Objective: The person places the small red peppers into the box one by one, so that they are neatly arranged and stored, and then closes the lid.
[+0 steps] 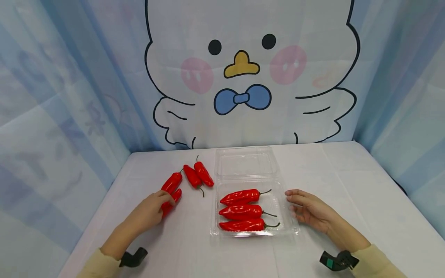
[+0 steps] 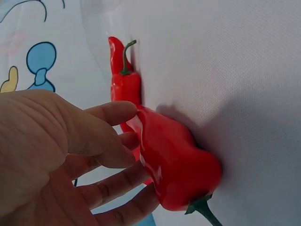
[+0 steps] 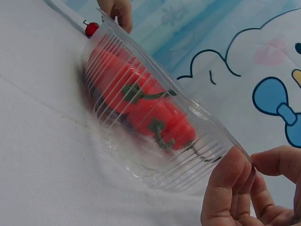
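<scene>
Perhaps the chief risk is a slip: uneven pressure from your left hand (image 1: 151, 208) could roll the nearer, slick red pepper (image 2: 178, 160) into its neighbour (image 1: 172, 181), while a tug from your right hand (image 1: 313, 210), pinching the right rim of the clear container (image 1: 277, 204), could shift that too. Left of the container, the red pepper lies against your left fingertips (image 2: 128, 112), which are apart, not clamped.

Beneath the left fingers (image 1: 166, 196) and right fingers (image 1: 296, 192) lies a white, cloth-covered worktop (image 1: 323, 170). Beyond them hangs a pale fabric backdrop (image 1: 240, 133) printed with a black-outlined white bird (image 1: 243, 31) in a blue bow tie (image 1: 242, 98). Blue-and-white fabric curtains (image 1: 62, 116) hang to either side.
</scene>
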Action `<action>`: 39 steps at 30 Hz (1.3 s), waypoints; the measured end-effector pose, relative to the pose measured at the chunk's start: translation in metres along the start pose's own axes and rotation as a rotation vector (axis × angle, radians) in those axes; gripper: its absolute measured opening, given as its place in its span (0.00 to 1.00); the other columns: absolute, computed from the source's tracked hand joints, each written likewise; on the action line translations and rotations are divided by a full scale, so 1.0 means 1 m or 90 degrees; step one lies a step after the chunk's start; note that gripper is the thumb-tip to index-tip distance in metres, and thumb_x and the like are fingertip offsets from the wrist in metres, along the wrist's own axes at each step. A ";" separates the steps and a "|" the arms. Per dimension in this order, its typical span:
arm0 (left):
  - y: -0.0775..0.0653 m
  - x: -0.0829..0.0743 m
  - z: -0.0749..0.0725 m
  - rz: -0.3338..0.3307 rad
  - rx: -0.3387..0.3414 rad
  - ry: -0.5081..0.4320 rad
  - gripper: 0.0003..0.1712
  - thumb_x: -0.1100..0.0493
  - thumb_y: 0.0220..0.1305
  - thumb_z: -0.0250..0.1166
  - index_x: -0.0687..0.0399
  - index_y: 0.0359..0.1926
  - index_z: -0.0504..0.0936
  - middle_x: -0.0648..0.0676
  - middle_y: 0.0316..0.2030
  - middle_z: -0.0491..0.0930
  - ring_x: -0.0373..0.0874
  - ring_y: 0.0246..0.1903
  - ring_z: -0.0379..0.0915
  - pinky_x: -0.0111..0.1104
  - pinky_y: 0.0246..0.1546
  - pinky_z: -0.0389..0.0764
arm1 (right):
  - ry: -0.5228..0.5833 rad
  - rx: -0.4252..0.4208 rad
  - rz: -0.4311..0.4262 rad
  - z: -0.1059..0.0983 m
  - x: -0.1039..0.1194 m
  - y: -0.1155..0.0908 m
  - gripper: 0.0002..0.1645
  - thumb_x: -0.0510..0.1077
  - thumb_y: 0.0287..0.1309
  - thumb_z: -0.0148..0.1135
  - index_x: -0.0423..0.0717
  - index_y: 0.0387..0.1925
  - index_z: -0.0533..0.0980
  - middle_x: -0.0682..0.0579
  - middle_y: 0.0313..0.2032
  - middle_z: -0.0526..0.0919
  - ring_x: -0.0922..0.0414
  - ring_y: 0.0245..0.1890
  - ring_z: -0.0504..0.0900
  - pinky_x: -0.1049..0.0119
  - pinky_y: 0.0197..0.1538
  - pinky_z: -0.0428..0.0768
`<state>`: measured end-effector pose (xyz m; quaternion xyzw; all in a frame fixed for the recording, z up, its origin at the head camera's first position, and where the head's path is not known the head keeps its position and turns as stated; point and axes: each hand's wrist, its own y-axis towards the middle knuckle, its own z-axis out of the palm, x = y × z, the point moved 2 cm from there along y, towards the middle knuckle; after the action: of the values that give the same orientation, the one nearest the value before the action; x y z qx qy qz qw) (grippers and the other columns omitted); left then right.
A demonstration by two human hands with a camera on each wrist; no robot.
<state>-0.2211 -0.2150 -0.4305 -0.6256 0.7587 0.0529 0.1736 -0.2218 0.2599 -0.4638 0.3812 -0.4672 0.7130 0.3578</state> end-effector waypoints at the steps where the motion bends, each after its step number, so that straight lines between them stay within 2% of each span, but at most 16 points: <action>1: 0.000 0.000 0.000 -0.002 0.000 -0.002 0.25 0.73 0.50 0.75 0.49 0.48 0.85 0.59 0.55 0.79 0.61 0.57 0.74 0.54 0.47 0.87 | 0.001 0.001 -0.001 0.000 0.000 0.000 0.07 0.44 0.75 0.56 0.52 0.51 0.73 0.57 0.42 0.76 0.65 0.35 0.77 0.73 0.37 0.84; 9: -0.005 -0.005 -0.003 -0.016 0.016 -0.063 0.24 0.75 0.52 0.73 0.53 0.49 0.82 0.57 0.54 0.78 0.54 0.50 0.74 0.48 0.42 0.89 | 0.004 0.003 0.000 -0.001 -0.001 0.000 0.07 0.43 0.75 0.56 0.52 0.51 0.73 0.58 0.41 0.77 0.65 0.35 0.78 0.73 0.37 0.85; 13: -0.006 -0.006 -0.003 -0.003 0.017 -0.075 0.23 0.75 0.53 0.73 0.53 0.48 0.83 0.57 0.54 0.78 0.50 0.46 0.74 0.43 0.40 0.89 | 0.002 -0.006 0.005 -0.001 -0.001 0.000 0.08 0.44 0.75 0.57 0.52 0.52 0.73 0.57 0.42 0.77 0.65 0.35 0.78 0.73 0.37 0.85; 21: -0.003 -0.005 -0.002 0.035 0.039 -0.066 0.28 0.73 0.50 0.76 0.54 0.54 0.85 0.58 0.57 0.76 0.48 0.47 0.76 0.42 0.42 0.89 | 0.000 -0.007 0.004 0.000 0.000 0.001 0.08 0.44 0.75 0.57 0.51 0.52 0.73 0.57 0.42 0.77 0.64 0.35 0.77 0.73 0.36 0.84; 25: 0.000 -0.004 0.001 0.032 0.049 -0.055 0.31 0.70 0.49 0.79 0.51 0.55 0.84 0.59 0.58 0.75 0.50 0.48 0.77 0.43 0.43 0.89 | -0.001 -0.005 0.001 0.000 -0.001 0.001 0.09 0.44 0.75 0.57 0.52 0.52 0.72 0.57 0.42 0.77 0.64 0.36 0.77 0.73 0.36 0.84; 32: 0.000 -0.005 0.006 0.052 0.011 -0.016 0.25 0.62 0.48 0.83 0.46 0.49 0.87 0.56 0.59 0.76 0.54 0.60 0.72 0.46 0.51 0.87 | -0.004 -0.004 0.000 0.000 -0.002 0.001 0.08 0.44 0.75 0.57 0.52 0.52 0.73 0.57 0.42 0.77 0.65 0.35 0.77 0.73 0.36 0.84; 35: 0.000 -0.007 0.007 0.075 -0.007 0.001 0.23 0.60 0.47 0.84 0.46 0.46 0.87 0.55 0.58 0.77 0.51 0.59 0.73 0.45 0.52 0.86 | -0.003 -0.006 -0.001 -0.001 -0.002 0.001 0.07 0.44 0.75 0.57 0.52 0.51 0.73 0.57 0.42 0.77 0.65 0.35 0.77 0.73 0.36 0.84; 39: 0.001 -0.010 0.008 0.078 -0.009 0.030 0.23 0.56 0.48 0.84 0.46 0.44 0.84 0.49 0.49 0.80 0.44 0.50 0.75 0.41 0.51 0.87 | -0.004 -0.009 0.001 0.000 -0.002 0.001 0.08 0.44 0.75 0.57 0.52 0.52 0.73 0.57 0.42 0.78 0.64 0.35 0.77 0.73 0.36 0.84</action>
<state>-0.2186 -0.2033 -0.4353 -0.5800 0.7993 0.0539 0.1474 -0.2222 0.2596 -0.4658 0.3809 -0.4734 0.7088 0.3583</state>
